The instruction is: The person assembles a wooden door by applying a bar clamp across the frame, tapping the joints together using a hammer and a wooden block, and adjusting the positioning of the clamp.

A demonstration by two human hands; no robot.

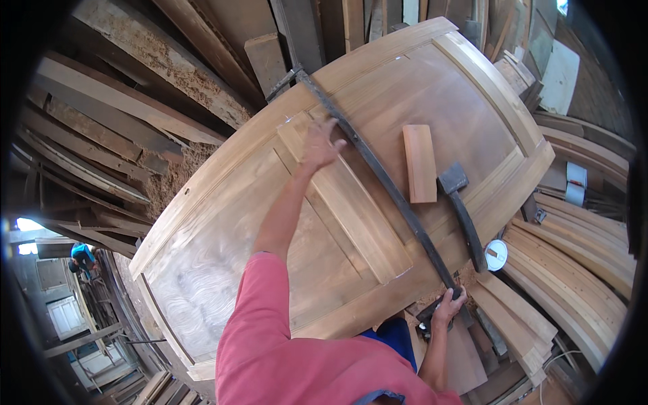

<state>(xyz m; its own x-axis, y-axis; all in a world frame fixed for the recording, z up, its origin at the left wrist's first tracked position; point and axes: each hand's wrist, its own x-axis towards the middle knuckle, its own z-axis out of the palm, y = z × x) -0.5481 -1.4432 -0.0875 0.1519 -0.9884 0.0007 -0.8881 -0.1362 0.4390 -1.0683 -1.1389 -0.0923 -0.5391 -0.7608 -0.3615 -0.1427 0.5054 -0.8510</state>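
Note:
A wooden panelled door [236, 155] lies flat in front of me. A long dark metal bar clamp [381, 175] spans its width beside the middle rail. My left hand [321, 143] is at the far end of that rail, fingers spread, close beside the clamp's bar; whether it touches the bar I cannot tell. At the near edge of the door, my right hand [448, 305] is closed around the near end of the clamp. A short wood block [420, 164] rests on the right panel. Next to it lies a hammer [453, 178] with a dark, curved handle.
A round white lid or can [496, 255] sits off the door's near right edge. Stacked boards [567, 250] lie to the right, and rough planks [128, 88] lean at the far left. Another person in blue [82, 255] is in the distance at left.

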